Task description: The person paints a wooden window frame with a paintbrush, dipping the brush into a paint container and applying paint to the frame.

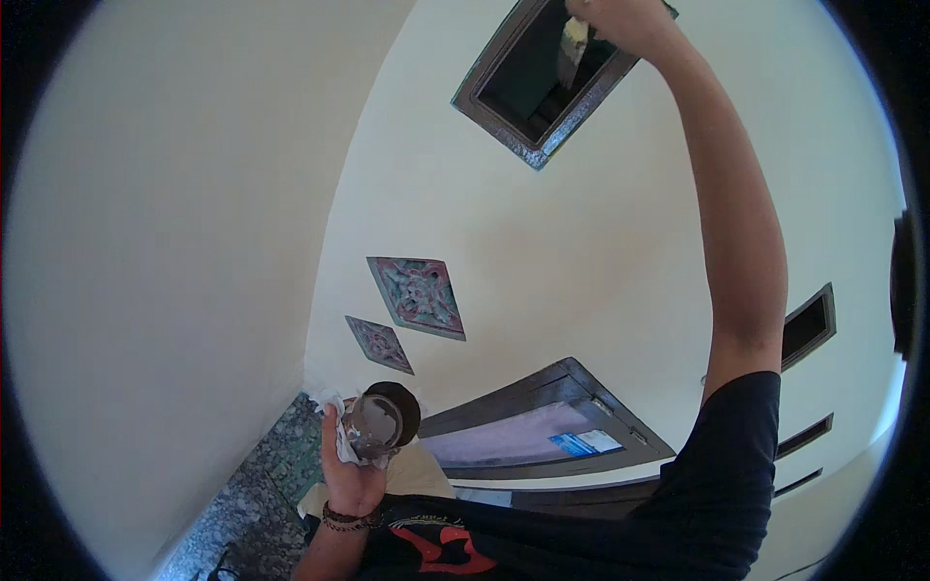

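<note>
My right hand (617,25) is raised to the top of the view, its fingers partly cut off by the edge. It grips a flat paintbrush (573,52), whose bristles point down across the dark opening of a small wood-framed window (501,132). Low and to the left, my left hand (354,476) holds a clear container (378,421) with a brownish or grey content and a dark round rim or lid (408,411) on its far side. Crumpled white paper or plastic (340,436) is wrapped between the palm and the container. Whether the bristles touch the frame I cannot tell.
Two carved diamond-shaped ornaments (418,294) are set in the cream wall (567,247). Below is a wooden window or door (538,428) with hinges and a blue-and-white sticker. More small framed openings (810,327) line the right. Speckled floor (254,494) shows lower left, beside another wall (182,240).
</note>
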### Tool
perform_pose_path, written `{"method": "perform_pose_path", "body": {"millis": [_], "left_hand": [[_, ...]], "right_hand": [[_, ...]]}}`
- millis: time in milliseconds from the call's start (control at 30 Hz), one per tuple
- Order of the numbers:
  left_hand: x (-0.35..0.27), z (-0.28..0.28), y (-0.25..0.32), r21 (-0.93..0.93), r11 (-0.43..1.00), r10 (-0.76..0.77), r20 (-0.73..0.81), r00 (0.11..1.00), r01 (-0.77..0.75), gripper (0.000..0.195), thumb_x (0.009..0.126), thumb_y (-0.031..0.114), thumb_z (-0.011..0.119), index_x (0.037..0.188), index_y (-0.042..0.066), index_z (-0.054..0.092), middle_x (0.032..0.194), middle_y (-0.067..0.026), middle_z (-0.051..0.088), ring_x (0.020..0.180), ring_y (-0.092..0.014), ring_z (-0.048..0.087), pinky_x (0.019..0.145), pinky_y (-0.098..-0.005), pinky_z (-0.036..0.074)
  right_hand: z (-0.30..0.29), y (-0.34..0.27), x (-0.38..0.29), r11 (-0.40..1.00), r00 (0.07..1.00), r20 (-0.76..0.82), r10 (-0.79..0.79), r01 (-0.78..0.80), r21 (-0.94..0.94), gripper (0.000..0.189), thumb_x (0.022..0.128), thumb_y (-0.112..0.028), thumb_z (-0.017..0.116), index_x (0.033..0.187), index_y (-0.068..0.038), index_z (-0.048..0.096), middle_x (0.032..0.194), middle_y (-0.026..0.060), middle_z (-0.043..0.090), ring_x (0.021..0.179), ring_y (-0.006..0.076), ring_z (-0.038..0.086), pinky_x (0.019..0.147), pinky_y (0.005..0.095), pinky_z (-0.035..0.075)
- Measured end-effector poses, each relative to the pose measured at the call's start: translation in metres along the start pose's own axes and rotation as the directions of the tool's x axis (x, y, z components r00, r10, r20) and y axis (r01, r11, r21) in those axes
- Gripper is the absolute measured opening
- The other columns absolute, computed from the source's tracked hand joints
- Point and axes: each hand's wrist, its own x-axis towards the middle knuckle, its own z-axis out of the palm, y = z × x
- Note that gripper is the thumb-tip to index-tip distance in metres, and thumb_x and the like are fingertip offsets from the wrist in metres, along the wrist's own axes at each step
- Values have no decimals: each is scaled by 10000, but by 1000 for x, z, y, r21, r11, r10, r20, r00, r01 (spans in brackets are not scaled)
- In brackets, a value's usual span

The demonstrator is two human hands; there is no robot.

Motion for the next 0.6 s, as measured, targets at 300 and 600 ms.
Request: {"method": "perform_pose_path", "body": {"millis": [300, 600], "left_hand": [[2, -3, -1, 1, 1000, 28, -16, 999, -28, 421, 1001, 484, 429, 1158, 129, 591, 1088, -28, 661, 995, -196, 640, 768, -383, 533], [8, -7, -7, 57, 998, 31, 3, 1000, -31, 466, 979, 542, 432, 1169, 154, 605, 1098, -18, 662, 968, -176, 639, 707, -354, 531]], "right_hand": [[-6, 20, 17, 993, 1000, 13, 16, -15, -119, 293, 830, -98, 647, 995, -8, 423, 809, 171, 557, 787, 288, 564, 702, 417, 471], [-12, 0, 19, 981, 999, 34, -40, 46, -188, 352, 867, -109, 619, 1140, 22, 441, 928, 195, 589, 867, 297, 586, 764, 429, 493]]}}
